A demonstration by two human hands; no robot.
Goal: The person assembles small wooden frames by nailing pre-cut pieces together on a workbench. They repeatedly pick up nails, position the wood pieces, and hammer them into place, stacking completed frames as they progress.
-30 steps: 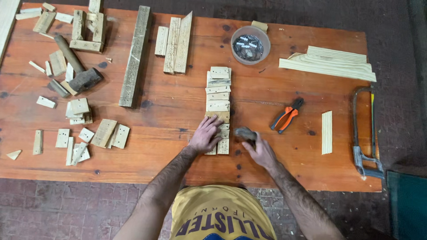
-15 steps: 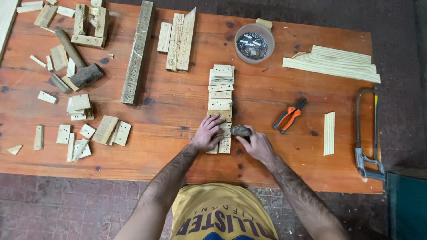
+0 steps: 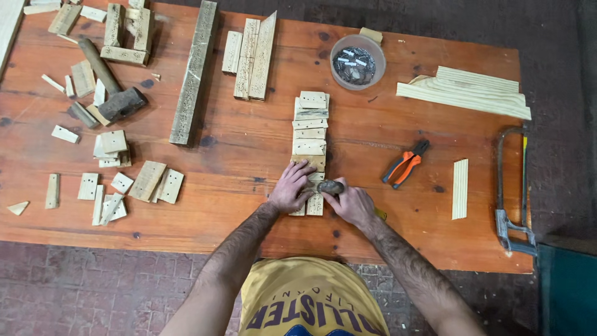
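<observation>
Leftmost on the wooden table [image 3: 249, 149] lie scattered small wood offcuts [image 3: 115, 180], with a heavy mallet [image 3: 109, 84] farther back and a long perforated wooden bar [image 3: 194, 71] lying front to back just right of it. At centre, a row of short wooden blocks [image 3: 311, 127] runs from the far side toward the person. The left hand [image 3: 291, 186] presses flat on the near end of this row, fingers spread, closed on nothing. Just right of it, the right hand [image 3: 351, 202] is wrapped around a small hammer [image 3: 331, 186], whose dark head sits over the near blocks, close beside the left fingertips. Whether a nail stands beneath the head cannot be told. Farther right lie orange-handled pliers [image 3: 404, 165], a bowl of nails [image 3: 357, 62] at the far side, a stack of thin wooden slats [image 3: 466, 93], a single slat [image 3: 460, 188] and a hacksaw [image 3: 513, 186] at the right edge.

Risk, as a judgement: with the hammer head so near the bracing fingers, a slightly misplaced blow could strike them; a glancing blow could also shift the loosely laid blocks out of line or split a thin piece.
</observation>
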